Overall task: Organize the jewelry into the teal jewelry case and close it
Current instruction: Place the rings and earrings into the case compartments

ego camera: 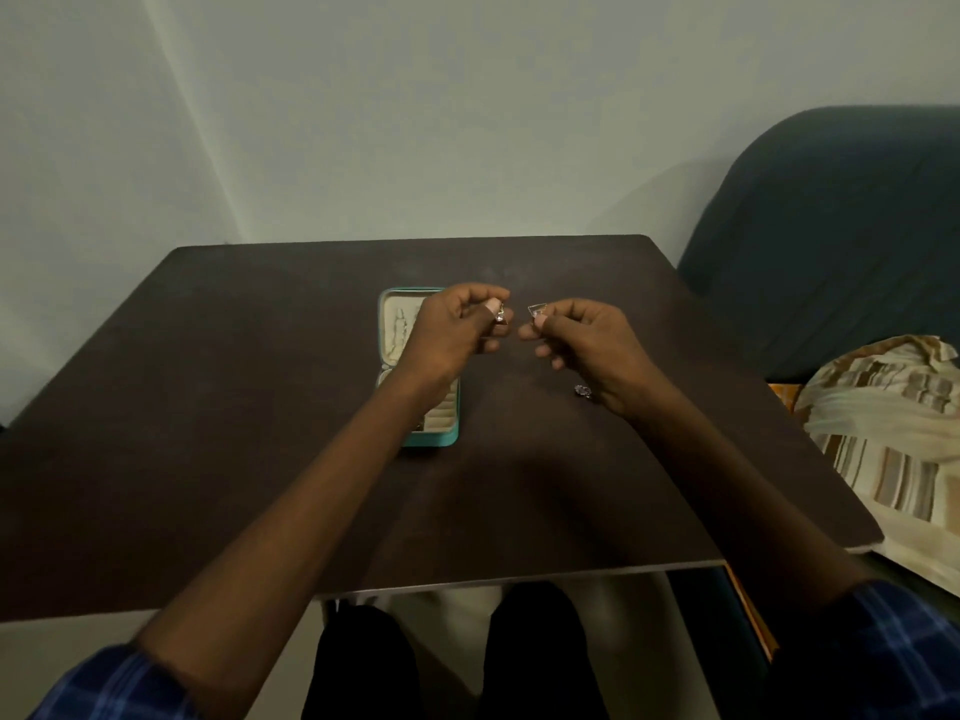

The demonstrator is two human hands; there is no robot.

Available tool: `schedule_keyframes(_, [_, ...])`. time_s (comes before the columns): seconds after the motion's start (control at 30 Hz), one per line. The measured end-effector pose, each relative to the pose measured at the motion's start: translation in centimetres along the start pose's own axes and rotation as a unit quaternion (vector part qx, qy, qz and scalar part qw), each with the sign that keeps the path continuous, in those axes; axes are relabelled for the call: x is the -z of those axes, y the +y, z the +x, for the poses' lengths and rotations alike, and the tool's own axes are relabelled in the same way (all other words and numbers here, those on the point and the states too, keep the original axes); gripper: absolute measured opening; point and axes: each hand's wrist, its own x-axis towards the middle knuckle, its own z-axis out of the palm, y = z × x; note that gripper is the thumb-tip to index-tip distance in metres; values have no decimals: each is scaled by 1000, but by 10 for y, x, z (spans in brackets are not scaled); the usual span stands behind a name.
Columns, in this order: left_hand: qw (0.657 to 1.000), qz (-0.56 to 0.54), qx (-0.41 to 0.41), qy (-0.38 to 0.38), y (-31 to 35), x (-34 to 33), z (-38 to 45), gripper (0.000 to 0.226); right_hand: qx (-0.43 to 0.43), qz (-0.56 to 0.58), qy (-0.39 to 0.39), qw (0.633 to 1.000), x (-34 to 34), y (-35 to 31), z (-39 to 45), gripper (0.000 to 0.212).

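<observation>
L hand (457, 324) is pinching a small earring (500, 317) w/ curled fingers; R hand (587, 345) is pinching a gold piece (537, 309). Teal case (441, 436) is lying open on worktop (208, 407); another stud (583, 390) beside R hand.

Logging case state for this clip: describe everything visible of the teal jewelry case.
The teal jewelry case lies open flat on the dark table, lid half farther away, base half nearer. Its lining is cream; a pale chain shows in the lid, ring-roll slots in the base. The left hand and forearm hover in front, hiding much of it; contact cannot be told.
</observation>
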Motion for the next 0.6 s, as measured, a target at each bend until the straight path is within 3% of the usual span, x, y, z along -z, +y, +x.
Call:
schedule_keyframes(0.2, [1000,-5,13,18,7,24,-13,22,10,5,-14,1000,-24,-6,0,10])
schedule_keyframes(0.33, [999,20,-2,26,8,40,-18,22,54,-146,-54,986,-30,-10,-2,14])
schedule_keyframes(0.47, [995,94,-21,30,5,53,-17,24,111,-307,-82,942,-39,-16,5,15])
schedule_keyframes(0.6, [990,134,-22,42,-3,67,-16,24,127,-380,-126,907,-57,-20,14,15])
